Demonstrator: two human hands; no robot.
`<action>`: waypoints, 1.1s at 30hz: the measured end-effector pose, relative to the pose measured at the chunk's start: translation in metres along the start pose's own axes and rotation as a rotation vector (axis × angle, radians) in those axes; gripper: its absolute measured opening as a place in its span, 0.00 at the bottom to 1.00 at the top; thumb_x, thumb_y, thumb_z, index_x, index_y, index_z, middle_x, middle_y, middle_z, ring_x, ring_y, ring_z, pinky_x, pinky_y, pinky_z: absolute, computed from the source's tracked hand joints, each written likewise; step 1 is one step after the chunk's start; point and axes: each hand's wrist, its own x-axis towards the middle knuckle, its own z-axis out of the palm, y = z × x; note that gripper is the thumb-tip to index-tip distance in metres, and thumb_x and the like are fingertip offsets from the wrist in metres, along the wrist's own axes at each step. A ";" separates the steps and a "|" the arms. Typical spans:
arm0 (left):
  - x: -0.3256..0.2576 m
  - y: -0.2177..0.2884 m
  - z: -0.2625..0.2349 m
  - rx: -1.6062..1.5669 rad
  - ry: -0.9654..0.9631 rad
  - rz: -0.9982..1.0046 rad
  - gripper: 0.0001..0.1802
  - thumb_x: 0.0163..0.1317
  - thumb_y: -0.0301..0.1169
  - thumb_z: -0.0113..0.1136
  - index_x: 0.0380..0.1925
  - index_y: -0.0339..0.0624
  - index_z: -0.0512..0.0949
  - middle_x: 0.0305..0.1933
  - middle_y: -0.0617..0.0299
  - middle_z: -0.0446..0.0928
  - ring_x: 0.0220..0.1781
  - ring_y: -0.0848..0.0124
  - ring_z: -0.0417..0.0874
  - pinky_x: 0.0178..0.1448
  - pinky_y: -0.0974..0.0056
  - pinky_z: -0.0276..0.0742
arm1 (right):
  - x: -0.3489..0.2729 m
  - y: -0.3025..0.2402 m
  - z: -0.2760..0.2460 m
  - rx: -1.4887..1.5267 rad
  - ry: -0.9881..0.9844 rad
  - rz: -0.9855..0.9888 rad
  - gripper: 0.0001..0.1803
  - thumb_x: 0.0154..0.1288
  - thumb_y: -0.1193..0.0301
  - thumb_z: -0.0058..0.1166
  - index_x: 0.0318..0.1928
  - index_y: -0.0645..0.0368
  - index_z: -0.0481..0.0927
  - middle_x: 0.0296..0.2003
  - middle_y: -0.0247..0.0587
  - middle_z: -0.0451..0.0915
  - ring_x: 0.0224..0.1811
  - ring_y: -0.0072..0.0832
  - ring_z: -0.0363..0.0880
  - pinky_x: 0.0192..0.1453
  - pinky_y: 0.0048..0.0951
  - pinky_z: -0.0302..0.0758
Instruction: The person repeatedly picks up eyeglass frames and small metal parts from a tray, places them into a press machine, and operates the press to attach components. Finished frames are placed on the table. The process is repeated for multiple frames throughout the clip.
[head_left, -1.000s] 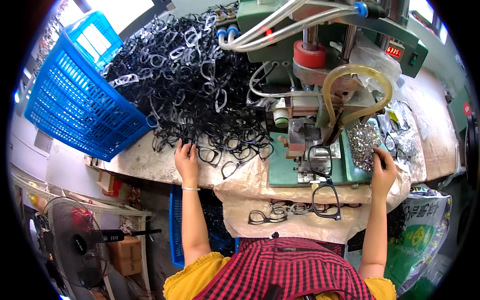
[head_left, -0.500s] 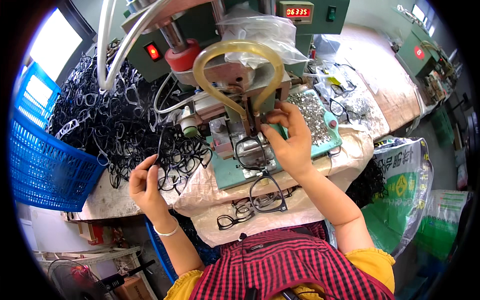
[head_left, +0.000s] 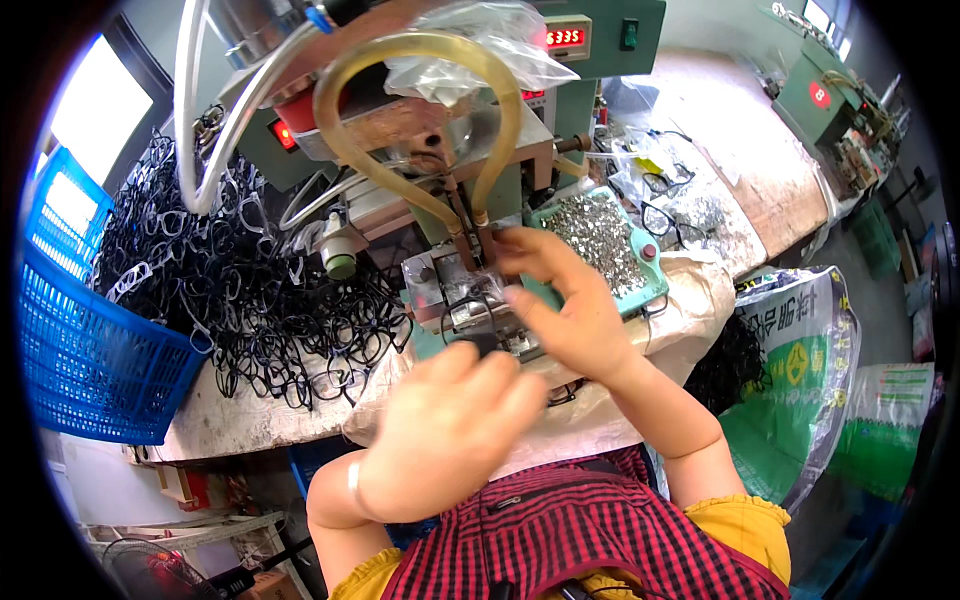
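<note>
In the middle of the head view stands a green bench press with a metal fixture. A dark-rimmed eyeglass frame sits partly visible at the fixture, its lower part hidden. My left hand, blurred, is curled in front of the fixture; its fingertips are hidden and a small black piece shows just beyond its knuckles. At the fixture's right side, my right hand has its thumb and fingers apart, with fingertips close to the metal parts below the yellowish tube.
A big heap of black eyeglass frames covers the left of the bench beside a blue plastic basket. To the right sit a teal tray of small metal pieces and loose glasses. A green-and-white sack stands lower right.
My left hand has moved right from the heap to the front of the fixture, covering the glasses there. My right hand stays by the fixture, its thumb lower. The view has shifted slightly.
</note>
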 end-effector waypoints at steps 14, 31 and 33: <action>0.012 0.009 0.026 0.071 -0.094 0.091 0.08 0.47 0.31 0.61 0.29 0.49 0.72 0.28 0.66 0.69 0.31 0.69 0.71 0.29 0.65 0.72 | 0.006 0.119 -0.072 -0.981 0.337 -0.240 0.06 0.55 0.69 0.65 0.34 0.55 0.84 0.50 0.50 0.81 0.62 0.50 0.75 0.60 0.47 0.75; -0.226 -0.093 -0.002 0.037 1.053 -1.104 0.07 0.68 0.21 0.61 0.44 0.31 0.83 0.46 0.59 0.83 0.46 0.75 0.81 0.53 0.70 0.76 | -0.008 0.149 -0.082 0.156 0.703 0.088 0.05 0.70 0.73 0.60 0.42 0.62 0.84 0.36 0.29 0.82 0.38 0.16 0.75 0.47 0.19 0.70; -0.235 -0.113 0.005 -0.101 0.913 -1.168 0.06 0.64 0.23 0.65 0.41 0.38 0.84 0.46 0.60 0.84 0.47 0.71 0.81 0.55 0.66 0.74 | 0.009 0.153 -0.076 0.171 0.650 0.053 0.04 0.69 0.76 0.60 0.42 0.62 0.83 0.36 0.28 0.81 0.37 0.15 0.74 0.45 0.19 0.70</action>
